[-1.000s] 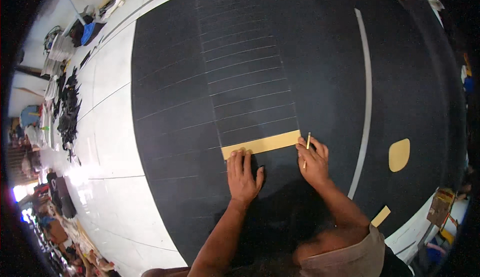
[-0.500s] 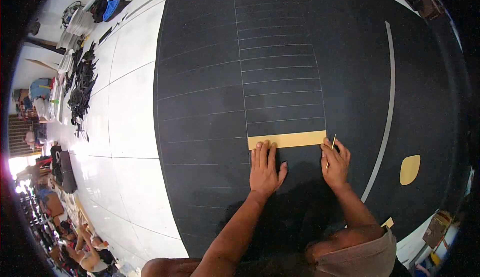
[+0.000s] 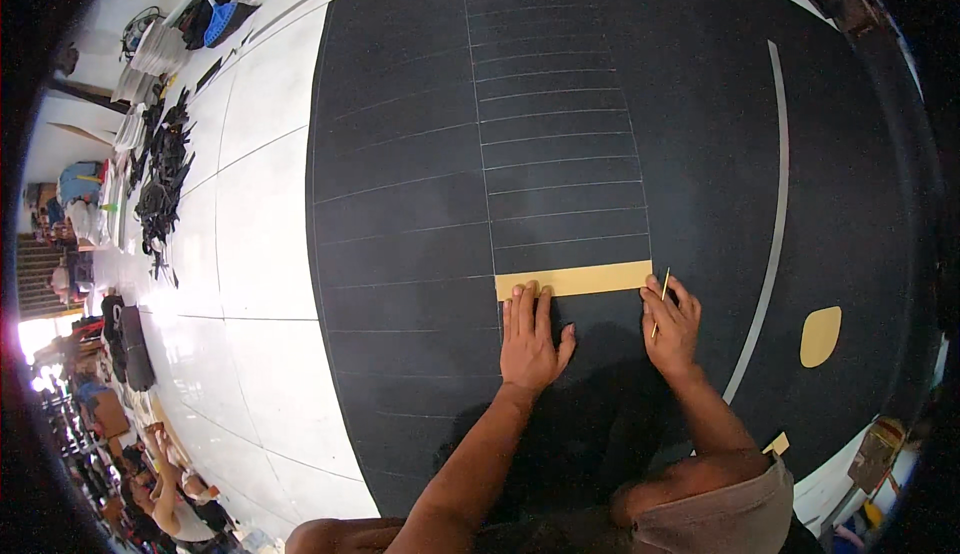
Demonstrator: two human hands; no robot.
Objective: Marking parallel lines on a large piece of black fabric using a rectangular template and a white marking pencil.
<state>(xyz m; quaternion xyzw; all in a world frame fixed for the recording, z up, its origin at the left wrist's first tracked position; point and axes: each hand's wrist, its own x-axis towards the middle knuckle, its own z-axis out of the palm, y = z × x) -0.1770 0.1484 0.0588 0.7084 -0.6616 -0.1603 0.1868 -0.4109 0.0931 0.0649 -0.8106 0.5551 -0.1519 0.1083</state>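
Black sheet (image 3: 400,164) | left hand (image 3: 533,346): flat, touching tan strip (image 3: 595,278) | right hand (image 3: 675,336): curled, holding thin stick (image 3: 663,300), touching strip's end

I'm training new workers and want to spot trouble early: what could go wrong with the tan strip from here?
The tan strip might pivot, since the left hand presses its lower edge near the left end and the right hand touches only its right end.

The thin stick in the right hand could graze the black sheet by accident.

The pale lines look faint, so one might be misread.
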